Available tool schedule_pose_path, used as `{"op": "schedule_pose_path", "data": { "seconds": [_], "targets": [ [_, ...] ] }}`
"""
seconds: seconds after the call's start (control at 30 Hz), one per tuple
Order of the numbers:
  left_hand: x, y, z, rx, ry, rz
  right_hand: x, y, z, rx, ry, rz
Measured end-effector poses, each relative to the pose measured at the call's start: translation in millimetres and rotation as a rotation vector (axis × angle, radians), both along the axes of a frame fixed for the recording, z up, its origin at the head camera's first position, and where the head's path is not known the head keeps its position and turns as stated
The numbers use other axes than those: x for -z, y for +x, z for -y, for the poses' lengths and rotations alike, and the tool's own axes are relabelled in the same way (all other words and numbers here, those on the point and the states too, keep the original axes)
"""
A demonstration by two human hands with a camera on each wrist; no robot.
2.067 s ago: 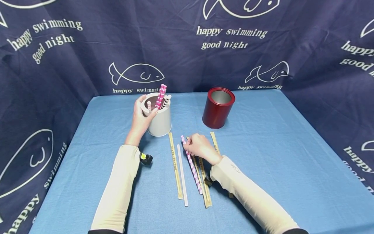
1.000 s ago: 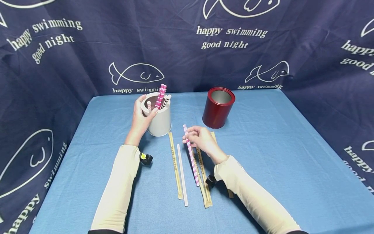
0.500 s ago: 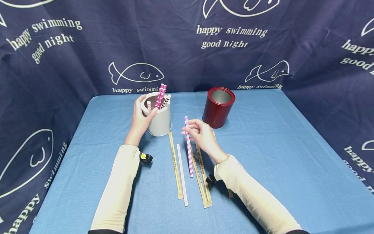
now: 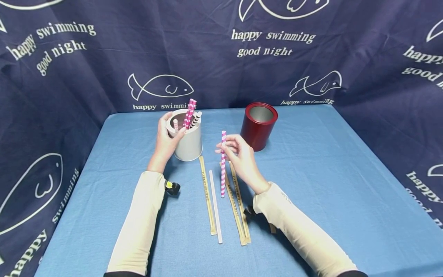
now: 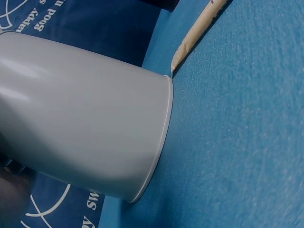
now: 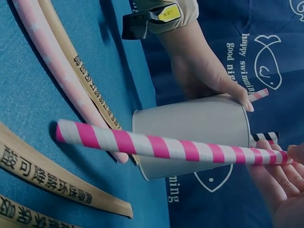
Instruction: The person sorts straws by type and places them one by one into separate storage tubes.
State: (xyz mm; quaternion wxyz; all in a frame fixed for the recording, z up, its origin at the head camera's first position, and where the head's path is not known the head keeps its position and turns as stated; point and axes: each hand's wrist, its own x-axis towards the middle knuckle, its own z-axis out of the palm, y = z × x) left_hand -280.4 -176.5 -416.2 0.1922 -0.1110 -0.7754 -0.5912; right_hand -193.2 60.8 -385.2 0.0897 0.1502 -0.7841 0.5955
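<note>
My left hand (image 4: 167,137) grips the rim of a white can (image 4: 189,144) at the back left, thumb at the front of the rim. Inside it stand dotted magenta straws (image 4: 190,113), a black-and-white striped straw (image 4: 196,119) and a pale pink striped straw (image 4: 175,125). My right hand (image 4: 240,154) pinches a pink-and-white striped straw (image 4: 223,173) near its top. That straw hangs nearly upright above the cloth, to the right of the white can. In the right wrist view its lower end passes in front of the can.
A red can (image 4: 258,130) with its top uncovered stands at the back right. On the blue cloth lie a pale pink straw (image 4: 215,206) and several paper-wrapped straws (image 4: 207,196), some under my right forearm. A dark printed curtain (image 4: 214,69) rises behind the table.
My right hand has lifted the striped straw off the cloth, moving it away from me and turning it more upright. My left hand stays on the white can.
</note>
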Motion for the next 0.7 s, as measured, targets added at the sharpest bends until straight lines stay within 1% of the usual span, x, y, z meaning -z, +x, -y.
{"op": "schedule_pose_path", "data": {
  "seconds": [0.1,0.33,0.53,0.7],
  "targets": [
    [-0.5,0.5,0.0,0.002,0.0,0.002,-1.4,0.4,-0.5,0.0,-0.01,-0.045],
    [-0.9,0.4,0.0,-0.003,-0.007,0.005,-6.9,2.5,0.9,0.028,-0.032,-0.143],
    [-0.8,0.6,-0.2,-0.009,-0.014,0.006,-8.5,5.0,3.6,0.039,-0.095,-0.184],
    [-0.8,1.1,0.1,-0.01,-0.016,0.008,-9.6,5.0,6.7,0.051,-0.17,-0.278]
  ]
}}
